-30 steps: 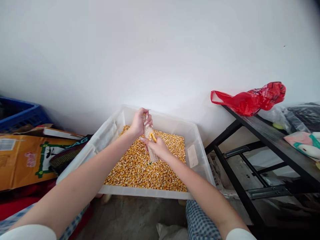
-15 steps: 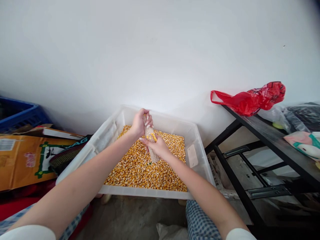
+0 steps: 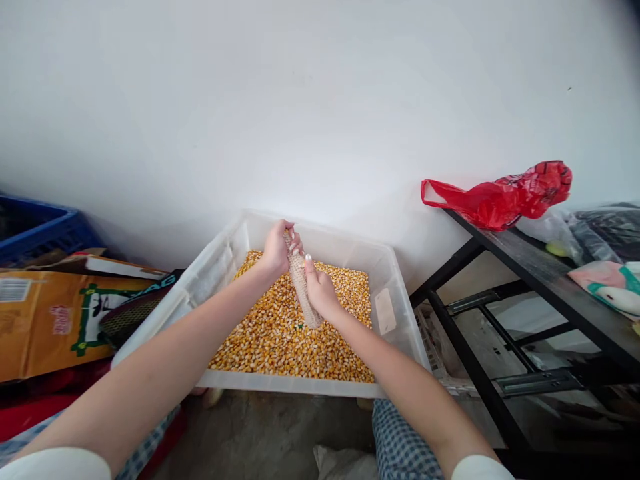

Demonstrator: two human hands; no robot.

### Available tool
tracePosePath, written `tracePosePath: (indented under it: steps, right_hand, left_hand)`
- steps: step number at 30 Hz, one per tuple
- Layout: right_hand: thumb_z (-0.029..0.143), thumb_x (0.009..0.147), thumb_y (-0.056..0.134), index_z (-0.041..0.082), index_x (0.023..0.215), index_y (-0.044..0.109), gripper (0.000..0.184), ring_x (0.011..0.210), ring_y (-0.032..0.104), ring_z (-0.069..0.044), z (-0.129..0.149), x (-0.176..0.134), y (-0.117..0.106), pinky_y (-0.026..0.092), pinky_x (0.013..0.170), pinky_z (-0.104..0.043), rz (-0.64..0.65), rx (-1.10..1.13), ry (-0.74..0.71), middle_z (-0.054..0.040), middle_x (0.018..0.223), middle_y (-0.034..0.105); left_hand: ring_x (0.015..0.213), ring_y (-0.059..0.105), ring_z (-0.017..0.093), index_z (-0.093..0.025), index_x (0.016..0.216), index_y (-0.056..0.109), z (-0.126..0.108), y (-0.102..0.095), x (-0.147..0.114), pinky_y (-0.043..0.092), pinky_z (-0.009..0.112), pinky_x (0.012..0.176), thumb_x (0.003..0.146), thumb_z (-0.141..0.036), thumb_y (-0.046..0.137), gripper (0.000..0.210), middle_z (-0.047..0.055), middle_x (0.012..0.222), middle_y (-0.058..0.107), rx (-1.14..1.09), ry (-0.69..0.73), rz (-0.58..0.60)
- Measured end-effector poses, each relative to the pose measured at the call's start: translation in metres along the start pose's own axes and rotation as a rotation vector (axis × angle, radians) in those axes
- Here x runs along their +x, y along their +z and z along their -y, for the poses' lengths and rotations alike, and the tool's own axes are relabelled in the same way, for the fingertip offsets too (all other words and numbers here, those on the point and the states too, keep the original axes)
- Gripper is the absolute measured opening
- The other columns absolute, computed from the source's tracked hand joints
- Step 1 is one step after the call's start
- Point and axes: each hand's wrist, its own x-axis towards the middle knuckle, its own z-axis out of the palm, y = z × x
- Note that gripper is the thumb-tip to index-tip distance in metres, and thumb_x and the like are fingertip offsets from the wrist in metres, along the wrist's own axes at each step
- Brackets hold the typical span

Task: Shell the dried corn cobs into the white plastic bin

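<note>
My left hand (image 3: 278, 248) is closed around the upper end of a corn cob (image 3: 302, 288), which slants down over the bin. Most of the cob's visible side is bare and pale. My right hand (image 3: 321, 288) grips the cob from the right, its thumb pointing up along it; its other fingers are hidden behind. Below both hands, loose yellow corn kernels (image 3: 280, 347) cover the bottom of a translucent plastic bin (image 3: 300, 385).
On the left are a blue crate (image 3: 45, 230), an orange cardboard box (image 3: 45, 327) and a dark mesh bag (image 3: 127, 323). A black metal frame (image 3: 530, 267) stands at the right, with a red plastic bag (image 3: 500, 200) on top. Behind the bin rises a white wall (image 3: 310, 113).
My right thumb has moved from lying across the cob to pointing up at its right side. Yellow kernels seen by that thumb earlier no longer show. The left hand keeps its hold.
</note>
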Motion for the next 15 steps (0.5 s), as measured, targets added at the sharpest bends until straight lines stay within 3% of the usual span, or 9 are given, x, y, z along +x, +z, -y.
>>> tracePosePath:
  steps: [4,8,11,15]
  right_hand:
    - [0.071,0.077,0.013,0.016,0.074,0.060,0.072,0.042,0.053,-0.016,-0.007,0.010,0.000,0.045,0.046,-0.031,0.083,0.227,0.155,-0.0045,0.052,0.056]
    - [0.071,0.076,0.022,0.019,0.084,0.058,0.064,0.044,0.053,-0.013,-0.011,0.014,-0.001,0.047,0.048,-0.028,0.232,0.323,0.146,-0.0015,0.055,0.057]
    - [0.068,0.074,0.036,0.020,0.082,0.056,0.053,0.043,0.051,-0.012,-0.013,0.016,0.000,0.046,0.045,-0.025,0.151,0.227,0.030,0.0012,0.054,0.054]
    - [0.072,0.074,0.028,0.018,0.073,0.054,0.059,0.037,0.049,-0.013,-0.013,0.020,0.000,0.043,0.038,-0.027,0.107,0.177,0.049,0.0003,0.048,0.050]
  left_hand:
    - [0.025,0.028,0.009,-0.020,0.046,0.032,0.009,0.001,0.001,0.030,0.021,0.032,0.070,-0.025,0.042,0.026,-0.006,0.031,0.026,0.029,0.002,-0.040]
    - [0.025,0.028,0.009,-0.020,0.046,0.032,0.009,-0.008,0.006,0.030,0.022,0.032,0.070,-0.025,0.043,0.026,-0.006,0.031,0.027,0.034,-0.012,-0.079]
    - [0.026,0.030,0.010,-0.020,0.048,0.033,0.007,-0.013,0.009,0.033,0.023,0.034,0.070,-0.025,0.043,0.024,-0.006,0.032,0.028,0.006,0.002,-0.115]
    - [0.026,0.030,0.009,-0.020,0.048,0.031,0.006,-0.007,0.010,0.031,0.021,0.033,0.070,-0.024,0.041,0.024,-0.005,0.031,0.029,0.010,-0.008,-0.105]
